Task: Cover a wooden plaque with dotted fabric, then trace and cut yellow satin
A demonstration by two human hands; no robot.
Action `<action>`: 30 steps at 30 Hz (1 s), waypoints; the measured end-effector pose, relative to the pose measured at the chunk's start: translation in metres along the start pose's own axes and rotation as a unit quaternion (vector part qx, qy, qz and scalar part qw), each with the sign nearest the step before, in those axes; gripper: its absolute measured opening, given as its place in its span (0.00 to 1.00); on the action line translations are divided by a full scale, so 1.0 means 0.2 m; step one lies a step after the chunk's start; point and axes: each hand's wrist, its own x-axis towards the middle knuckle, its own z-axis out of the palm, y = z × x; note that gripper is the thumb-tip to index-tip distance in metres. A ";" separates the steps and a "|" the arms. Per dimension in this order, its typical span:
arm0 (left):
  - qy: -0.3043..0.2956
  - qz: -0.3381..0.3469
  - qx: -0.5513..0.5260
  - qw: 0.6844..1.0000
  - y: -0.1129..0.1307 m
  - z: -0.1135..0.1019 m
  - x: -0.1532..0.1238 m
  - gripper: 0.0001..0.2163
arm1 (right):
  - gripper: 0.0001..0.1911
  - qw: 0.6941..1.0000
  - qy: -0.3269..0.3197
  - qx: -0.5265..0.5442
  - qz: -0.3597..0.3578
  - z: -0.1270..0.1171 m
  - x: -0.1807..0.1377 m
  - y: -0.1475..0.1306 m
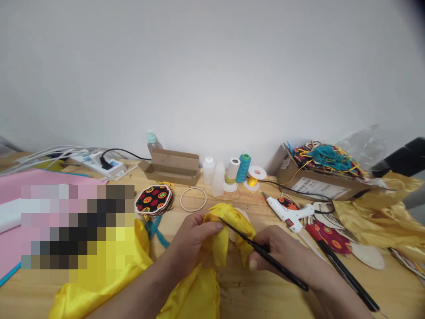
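My left hand pinches a piece of shiny yellow cloth between thumb and fingers, over the table. A slim black tool with a narrow pointed tip is gripped in my right hand; its exact kind is unclear. The tip reaches the gathered cloth beside my left thumb. Folds of the cloth hang below both hands. More yellow fabric lies under and beside my left forearm. Behind the cloth, a pale flat piece is partly hidden.
A wooden ring, patterned pieces, spools and an open box stand behind my hands. Rightward are a white glue gun, a black marker and a filled carton. A pixelated patch covers part of the left.
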 end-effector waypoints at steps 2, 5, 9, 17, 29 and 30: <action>0.002 0.000 -0.004 1.000 0.00 0.00 0.00 0.09 | 0.29 1.000 0.003 0.002 0.002 0.00 0.01 0.01; 0.000 0.005 -0.016 1.000 0.01 0.02 0.00 0.09 | 0.29 1.000 0.010 0.016 0.006 0.01 0.02 0.02; -0.013 0.015 -0.045 0.999 0.03 0.04 0.00 0.10 | 0.31 0.998 0.031 0.055 -0.007 0.00 0.03 0.03; 0.053 0.023 -0.085 0.995 0.05 0.02 0.02 0.10 | 0.32 0.991 0.075 0.106 -0.014 0.01 0.04 0.05; 0.034 0.015 -0.114 0.993 0.02 0.04 0.01 0.16 | 0.30 0.992 0.078 0.097 -0.004 0.13 0.11 0.06; 0.044 0.012 -0.105 0.993 0.02 0.04 0.01 0.15 | 0.30 0.992 0.078 0.095 -0.006 0.13 0.11 0.06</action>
